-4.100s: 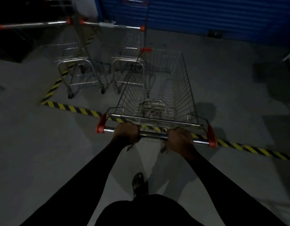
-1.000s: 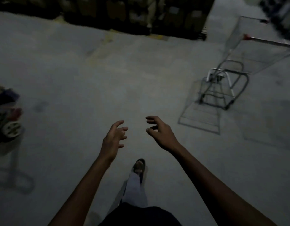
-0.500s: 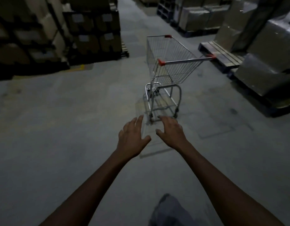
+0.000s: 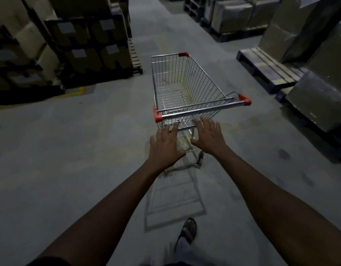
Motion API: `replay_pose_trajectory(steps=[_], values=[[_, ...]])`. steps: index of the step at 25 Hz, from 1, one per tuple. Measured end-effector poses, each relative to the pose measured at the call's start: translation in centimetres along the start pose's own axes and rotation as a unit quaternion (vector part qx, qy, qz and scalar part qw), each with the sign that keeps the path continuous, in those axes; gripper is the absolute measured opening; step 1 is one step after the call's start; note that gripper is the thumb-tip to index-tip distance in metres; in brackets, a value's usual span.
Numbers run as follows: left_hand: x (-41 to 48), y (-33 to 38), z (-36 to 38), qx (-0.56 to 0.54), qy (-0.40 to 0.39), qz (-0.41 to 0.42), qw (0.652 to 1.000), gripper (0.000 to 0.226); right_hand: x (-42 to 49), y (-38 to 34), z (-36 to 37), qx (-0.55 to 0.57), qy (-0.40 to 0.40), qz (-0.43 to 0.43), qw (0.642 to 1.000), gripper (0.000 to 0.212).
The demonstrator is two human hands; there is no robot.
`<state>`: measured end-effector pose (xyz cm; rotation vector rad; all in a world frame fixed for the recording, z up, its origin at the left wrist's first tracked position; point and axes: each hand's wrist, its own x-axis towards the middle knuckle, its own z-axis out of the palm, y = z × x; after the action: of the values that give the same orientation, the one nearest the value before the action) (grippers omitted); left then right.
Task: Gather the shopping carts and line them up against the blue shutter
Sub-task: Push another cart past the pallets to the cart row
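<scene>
An empty wire shopping cart [image 4: 185, 83] with red corner caps stands in the aisle straight ahead, its chrome handle bar [image 4: 202, 110] facing me. My left hand [image 4: 165, 145] reaches out flat, fingers straight, just short of the bar's left half. My right hand [image 4: 209, 136] is spread the same way under the bar's middle. Neither hand holds the bar. The blue shutter is out of view.
Stacked cartons on pallets [image 4: 89, 45] line the left side. A bare wooden pallet [image 4: 265, 68] and large wrapped blocks [image 4: 323, 96] stand on the right. The grey concrete aisle [image 4: 156, 25] runs on beyond the cart. My sandalled foot [image 4: 189, 229] is below.
I let go of the earlier cart near the shutter, turned round and walked up to this cart. It is much closer than half a second ago, and both hands now reach its handle.
</scene>
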<state>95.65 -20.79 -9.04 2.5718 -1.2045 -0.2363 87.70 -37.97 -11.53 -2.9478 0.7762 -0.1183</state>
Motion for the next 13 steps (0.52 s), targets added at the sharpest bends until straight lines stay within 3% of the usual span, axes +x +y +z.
replay_pose_trajectory(steps=[4,7,10,13], values=[[11.1,2.4,1.2,0.073,-0.008,0.024,0.997,0.097,8.4,7.0,0.6,-0.075,-0.035,-0.038,0.996,0.08],[17.4,1.9,2.2,0.093,-0.063,-0.006,0.994,0.084,12.4,10.2,1.7,-0.1,-0.091,-0.049,0.99,0.07],[20.6,0.3,4.0,0.121,-0.173,-0.03,0.977,0.082,15.5,12.1,2.6,-0.109,-0.125,-0.071,0.984,0.055],[22.4,-0.7,5.6,0.113,-0.175,-0.041,0.977,0.081,18.3,13.2,2.5,-0.107,-0.163,-0.09,0.977,0.041]])
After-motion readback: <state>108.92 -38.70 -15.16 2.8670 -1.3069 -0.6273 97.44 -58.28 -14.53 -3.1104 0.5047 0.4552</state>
